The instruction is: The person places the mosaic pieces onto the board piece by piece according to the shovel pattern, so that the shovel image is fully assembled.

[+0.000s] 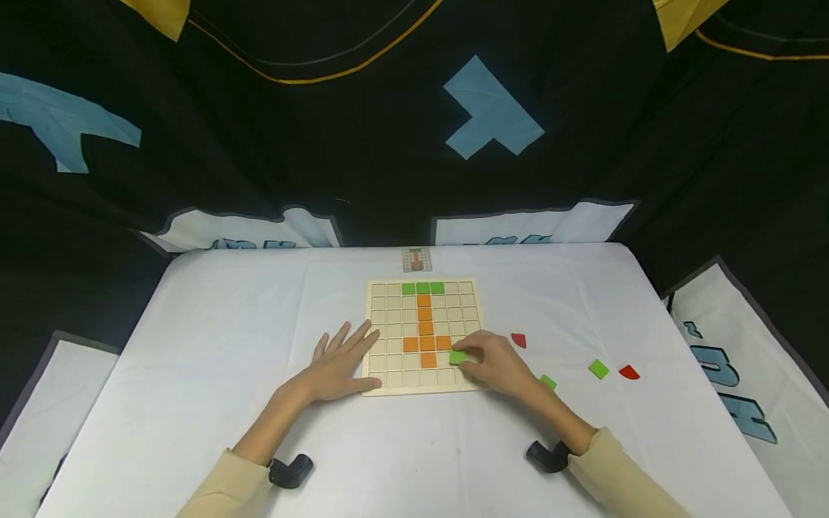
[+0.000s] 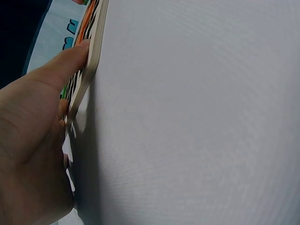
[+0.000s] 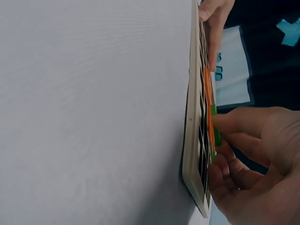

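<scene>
A pale wooden grid board point(image 1: 393, 345) lies on the white table. Three green square tiles point(image 1: 423, 288) fill part of its far row, and a column of orange tiles point(image 1: 424, 314) runs down from them, widening to both sides near its lower end. My right hand point(image 1: 501, 363) pinches a green square tile point(image 1: 457, 357) over the board's right half, just below the rightmost orange tile. In the right wrist view this green tile point(image 3: 217, 136) is partly covered by fingers. With fingers spread, my left hand point(image 1: 333, 370) rests at the board's left edge; its thumb point(image 2: 77, 56) touches the near corner.
To the right of the board lie loose green tiles point(image 1: 599, 369) and two red quarter-round pieces point(image 1: 629, 372). One green tile point(image 1: 547, 382) is partly hidden by the right forearm. Beyond the board sits a small pattern card point(image 1: 417, 260). A dark printed cloth point(image 1: 363, 158) hangs behind the table.
</scene>
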A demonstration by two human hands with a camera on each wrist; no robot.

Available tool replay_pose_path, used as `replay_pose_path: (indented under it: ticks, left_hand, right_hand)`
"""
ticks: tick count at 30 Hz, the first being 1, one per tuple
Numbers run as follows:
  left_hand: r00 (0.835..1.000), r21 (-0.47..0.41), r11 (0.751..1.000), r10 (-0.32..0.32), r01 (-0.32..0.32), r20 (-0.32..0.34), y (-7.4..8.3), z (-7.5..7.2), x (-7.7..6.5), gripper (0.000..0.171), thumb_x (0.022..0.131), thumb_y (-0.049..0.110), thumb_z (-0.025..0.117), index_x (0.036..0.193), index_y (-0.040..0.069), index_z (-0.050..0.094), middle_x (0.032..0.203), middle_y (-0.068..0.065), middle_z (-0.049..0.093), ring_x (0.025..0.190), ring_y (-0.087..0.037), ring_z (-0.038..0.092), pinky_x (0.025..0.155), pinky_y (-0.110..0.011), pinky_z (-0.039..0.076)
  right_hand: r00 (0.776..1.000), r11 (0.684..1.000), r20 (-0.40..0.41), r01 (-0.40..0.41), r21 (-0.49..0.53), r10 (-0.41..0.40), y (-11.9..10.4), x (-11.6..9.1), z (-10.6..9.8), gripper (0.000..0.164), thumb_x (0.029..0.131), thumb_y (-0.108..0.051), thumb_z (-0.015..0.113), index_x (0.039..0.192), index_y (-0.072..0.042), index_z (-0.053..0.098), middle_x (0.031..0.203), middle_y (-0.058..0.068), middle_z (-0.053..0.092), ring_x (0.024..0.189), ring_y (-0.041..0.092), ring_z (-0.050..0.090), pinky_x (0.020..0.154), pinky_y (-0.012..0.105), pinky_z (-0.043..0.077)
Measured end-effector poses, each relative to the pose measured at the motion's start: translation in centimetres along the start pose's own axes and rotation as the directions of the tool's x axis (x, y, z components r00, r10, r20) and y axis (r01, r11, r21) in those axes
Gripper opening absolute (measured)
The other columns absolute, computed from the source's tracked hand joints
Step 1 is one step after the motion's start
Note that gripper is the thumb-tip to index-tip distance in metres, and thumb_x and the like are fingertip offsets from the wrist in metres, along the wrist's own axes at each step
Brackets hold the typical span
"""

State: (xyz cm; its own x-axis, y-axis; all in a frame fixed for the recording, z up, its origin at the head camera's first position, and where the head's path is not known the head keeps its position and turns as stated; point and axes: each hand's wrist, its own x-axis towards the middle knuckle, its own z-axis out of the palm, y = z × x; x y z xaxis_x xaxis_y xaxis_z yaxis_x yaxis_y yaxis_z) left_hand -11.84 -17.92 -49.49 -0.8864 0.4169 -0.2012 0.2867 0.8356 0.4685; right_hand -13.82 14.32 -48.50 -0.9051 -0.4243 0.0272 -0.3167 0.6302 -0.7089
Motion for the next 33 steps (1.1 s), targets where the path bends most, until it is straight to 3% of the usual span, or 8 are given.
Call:
replay_pose_path:
  ticks: [8,17,33]
  left_hand:
    - [1.0,0.003,1.0,0.004,-0.004,-0.003,0.0,0.0,0.1,0.092,0.088,0.058,0.065,0.157,0.008,0.03,0.165,-0.014,0.016,0.15,-0.043,0.001,0.112,-0.068,-0.002]
    - [1.0,-0.007,1.0,0.004,-0.004,-0.006,-0.1,0.0,0.0,0.092,0.088,0.058,0.066,0.157,0.008,0.031,0.165,-0.014,0.016,0.15,-0.043,0.001,0.112,-0.068,-0.003]
    - [1.0,-0.01,1.0,-0.002,0.002,-0.01,-0.1,0.2,0.1,0.092,0.087,0.058,0.066,0.157,0.009,0.031,0.165,-0.015,0.016,0.149,-0.043,0.001,0.112,-0.068,-0.003]
  right_hand:
    - [1.0,1.0,0.028,0.011,-0.007,-0.011,-0.5,0.8,0.7,0.028,0.081,0.001,0.076,0.108,-0.007,0.077,0.11,0.002,0.07,0.108,0.023,0.061,0.098,0.044,0.046]
    - [0.997,0.999,0.06,0.046,-0.017,-0.045,-0.8,1.2,1.4,0.027,0.08,0.002,0.075,0.105,-0.007,0.078,0.105,0.0,0.07,0.089,0.015,0.056,0.077,0.032,0.047]
    - [0.998,0.999,0.057,0.019,-0.036,-0.017,-0.6,1.1,1.4,0.026,0.081,-0.003,0.077,0.106,-0.011,0.078,0.104,-0.004,0.068,0.087,0.014,0.054,0.078,0.032,0.046]
